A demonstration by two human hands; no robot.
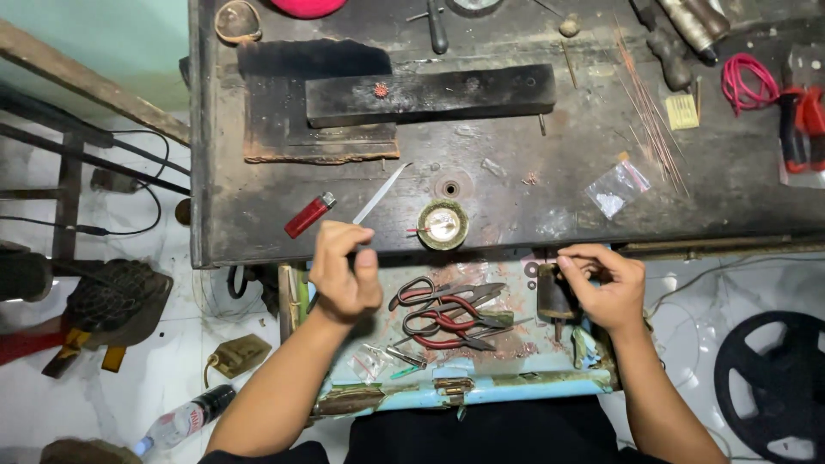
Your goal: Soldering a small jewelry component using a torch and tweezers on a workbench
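My left hand (pixel 345 273) was closed in a pinch around a thin, flat white strip (pixel 382 192), pale and smooth like paper or plastic, which slanted up and to the right over the near edge of the dark, scarred wooden surface (pixel 516 155). My right hand (pixel 606 283) was curled around a small dark cylinder (pixel 554 296), dull and metallic, with a short shaft poking out of its near end; the fingers wrapped its right side and top.

Just left of the strip lay a red plastic lighter (pixel 309 215), smooth and glossy. To the right of the strip sat a small round spool (pixel 443 224), ringed in olive tape with a shiny centre. Farther back rested a long black rectangular block (pixel 430 94), rough and charred, with a tiny coppery coil (pixel 381 89) on top. A fan of thin copper wires (pixel 649 107) spread on the far right, near a clear little plastic bag (pixel 617 187) and a loop of red cord (pixel 746 82).

Between my hands, in a worn light-blue tray (pixel 507 388) below the surface's near edge, lay scissors and pliers with red handles (pixel 443 314), their steel blades crossed in a heap.
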